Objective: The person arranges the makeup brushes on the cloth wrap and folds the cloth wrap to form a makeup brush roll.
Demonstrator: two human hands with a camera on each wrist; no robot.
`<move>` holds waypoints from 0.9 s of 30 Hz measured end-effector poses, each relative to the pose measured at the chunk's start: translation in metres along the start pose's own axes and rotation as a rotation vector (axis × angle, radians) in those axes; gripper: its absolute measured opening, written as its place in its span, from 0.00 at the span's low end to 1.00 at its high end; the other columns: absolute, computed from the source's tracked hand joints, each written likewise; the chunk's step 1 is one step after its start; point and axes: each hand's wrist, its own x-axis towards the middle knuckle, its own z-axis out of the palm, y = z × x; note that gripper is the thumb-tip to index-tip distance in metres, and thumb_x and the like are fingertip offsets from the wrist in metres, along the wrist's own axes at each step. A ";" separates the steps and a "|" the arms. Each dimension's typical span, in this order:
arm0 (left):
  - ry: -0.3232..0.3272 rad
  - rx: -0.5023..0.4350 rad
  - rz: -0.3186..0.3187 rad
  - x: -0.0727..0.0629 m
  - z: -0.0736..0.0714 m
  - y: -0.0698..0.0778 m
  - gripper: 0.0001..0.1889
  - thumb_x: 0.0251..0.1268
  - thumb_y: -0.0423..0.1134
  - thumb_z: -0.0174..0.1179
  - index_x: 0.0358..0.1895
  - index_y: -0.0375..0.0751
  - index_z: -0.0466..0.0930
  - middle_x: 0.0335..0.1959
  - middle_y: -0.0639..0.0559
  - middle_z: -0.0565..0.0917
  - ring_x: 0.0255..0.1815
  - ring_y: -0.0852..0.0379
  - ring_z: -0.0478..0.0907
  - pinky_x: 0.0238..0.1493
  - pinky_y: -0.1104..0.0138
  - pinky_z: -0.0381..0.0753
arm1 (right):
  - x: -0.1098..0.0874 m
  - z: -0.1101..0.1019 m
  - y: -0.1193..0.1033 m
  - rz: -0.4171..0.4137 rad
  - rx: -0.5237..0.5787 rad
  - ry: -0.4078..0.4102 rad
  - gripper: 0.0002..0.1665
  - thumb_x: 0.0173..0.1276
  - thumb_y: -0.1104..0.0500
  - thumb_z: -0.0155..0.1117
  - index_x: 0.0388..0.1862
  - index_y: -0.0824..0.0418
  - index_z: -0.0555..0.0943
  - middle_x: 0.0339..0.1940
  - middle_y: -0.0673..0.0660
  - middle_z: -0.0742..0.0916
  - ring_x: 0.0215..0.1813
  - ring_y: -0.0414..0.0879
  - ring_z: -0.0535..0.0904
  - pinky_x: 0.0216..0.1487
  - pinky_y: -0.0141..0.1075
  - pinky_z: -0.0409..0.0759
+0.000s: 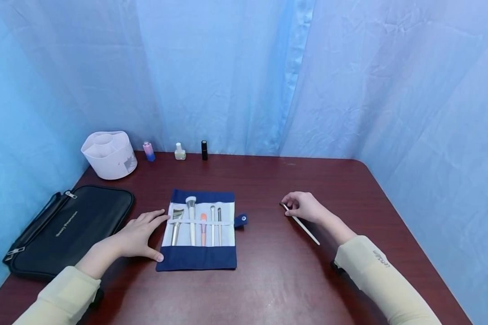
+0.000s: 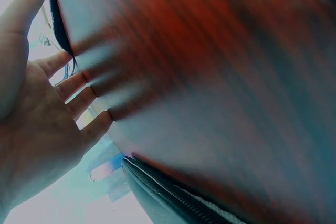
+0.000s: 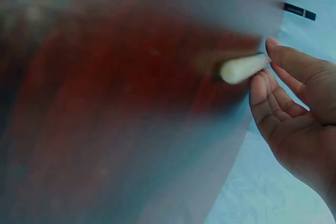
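While the tabletop (image 1: 260, 284) spreads beneath both arms, we find the navy-and-white brush roll (image 1: 197, 258) opened flat left of the middle, five brushes (image 1: 192, 230) under its white band (image 1: 227, 222). We see the left hand (image 1: 140, 234) at the roll's left side, its fingers spread wide and gripping nothing, the thumb at the lower left corner. A light press there should, we judge, be enough to stop the cloth sliding without creasing it.

Well apart from the roll, on its right, we have the right hand (image 1: 307, 208) with its fingers closed in a pinch on a slim loose brush (image 1: 307, 232), near its dark end; the pale handle slants back toward us. Whether the handle touches wood we cannot tell. We would do best to pinch gently, clear of the tip, and mind the long handle, which could swing or tilt when gripped so near one end.

Around this we note the blue curtain (image 1: 227, 81) behind, the black case (image 1: 89, 225) close beside the left hand, where it limits that arm's room, and the white organizer (image 1: 110, 162) beyond it. Along the back edge we count a pink-and-blue bottle (image 1: 148, 151), a pale polish bottle (image 1: 180, 152) and a black tube (image 1: 204, 150), all out of the way. The snap tab (image 1: 241, 220) jutting from the roll's right edge might snag.
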 end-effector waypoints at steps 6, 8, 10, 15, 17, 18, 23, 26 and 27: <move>0.002 0.001 -0.003 -0.001 -0.001 0.000 0.57 0.36 0.68 0.70 0.70 0.39 0.59 0.71 0.35 0.58 0.67 0.35 0.58 0.57 0.37 0.63 | 0.002 0.002 -0.001 -0.016 0.018 0.005 0.16 0.56 0.63 0.71 0.44 0.60 0.81 0.30 0.51 0.81 0.29 0.38 0.75 0.34 0.33 0.75; 0.003 0.000 -0.007 0.000 0.000 0.000 0.57 0.36 0.68 0.70 0.70 0.39 0.59 0.71 0.35 0.58 0.67 0.35 0.58 0.57 0.37 0.63 | 0.002 0.002 -0.001 -0.011 0.025 0.000 0.15 0.57 0.63 0.70 0.44 0.60 0.81 0.29 0.51 0.81 0.29 0.38 0.75 0.34 0.32 0.75; 0.005 -0.001 -0.009 0.000 0.001 -0.001 0.57 0.36 0.68 0.69 0.70 0.39 0.59 0.71 0.36 0.58 0.67 0.35 0.58 0.57 0.37 0.63 | 0.003 0.002 -0.002 -0.011 0.029 -0.005 0.15 0.57 0.63 0.70 0.45 0.60 0.81 0.30 0.51 0.81 0.29 0.39 0.75 0.34 0.33 0.75; 0.005 -0.005 -0.013 -0.001 0.002 -0.001 0.57 0.35 0.68 0.69 0.70 0.40 0.59 0.71 0.36 0.58 0.67 0.35 0.57 0.58 0.36 0.62 | 0.004 0.002 -0.006 -0.010 0.041 -0.010 0.15 0.58 0.64 0.69 0.45 0.59 0.80 0.29 0.49 0.81 0.30 0.38 0.76 0.34 0.33 0.76; 0.002 -0.008 -0.013 -0.001 0.001 -0.001 0.57 0.36 0.68 0.69 0.70 0.40 0.59 0.71 0.36 0.58 0.67 0.35 0.57 0.58 0.36 0.62 | 0.006 0.001 -0.010 -0.018 0.052 -0.009 0.15 0.59 0.64 0.68 0.45 0.57 0.80 0.29 0.47 0.81 0.30 0.38 0.76 0.34 0.32 0.76; 0.001 -0.008 -0.013 -0.001 0.001 -0.001 0.57 0.36 0.68 0.69 0.70 0.40 0.59 0.71 0.36 0.58 0.67 0.35 0.57 0.58 0.36 0.62 | 0.007 0.000 -0.013 -0.025 0.058 -0.007 0.15 0.59 0.64 0.68 0.46 0.57 0.80 0.29 0.47 0.82 0.30 0.38 0.76 0.34 0.33 0.76; -0.003 -0.006 -0.013 0.000 0.002 -0.002 0.57 0.36 0.69 0.69 0.70 0.41 0.59 0.71 0.36 0.58 0.67 0.35 0.57 0.58 0.36 0.61 | 0.013 -0.007 -0.032 -0.057 0.081 0.017 0.16 0.58 0.64 0.69 0.46 0.56 0.80 0.30 0.47 0.82 0.32 0.39 0.77 0.34 0.33 0.77; -0.003 -0.005 -0.016 0.001 0.002 -0.002 0.57 0.36 0.69 0.69 0.70 0.41 0.59 0.71 0.37 0.57 0.67 0.35 0.57 0.58 0.36 0.61 | 0.019 -0.012 -0.042 -0.070 0.097 0.034 0.16 0.58 0.64 0.68 0.46 0.56 0.81 0.30 0.47 0.83 0.32 0.40 0.78 0.34 0.33 0.77; -0.002 -0.006 -0.017 0.001 0.002 -0.003 0.57 0.36 0.69 0.69 0.70 0.41 0.59 0.71 0.37 0.57 0.67 0.35 0.57 0.58 0.36 0.61 | 0.021 -0.014 -0.046 -0.072 0.104 0.038 0.16 0.58 0.64 0.68 0.46 0.55 0.81 0.30 0.48 0.83 0.33 0.40 0.78 0.34 0.33 0.78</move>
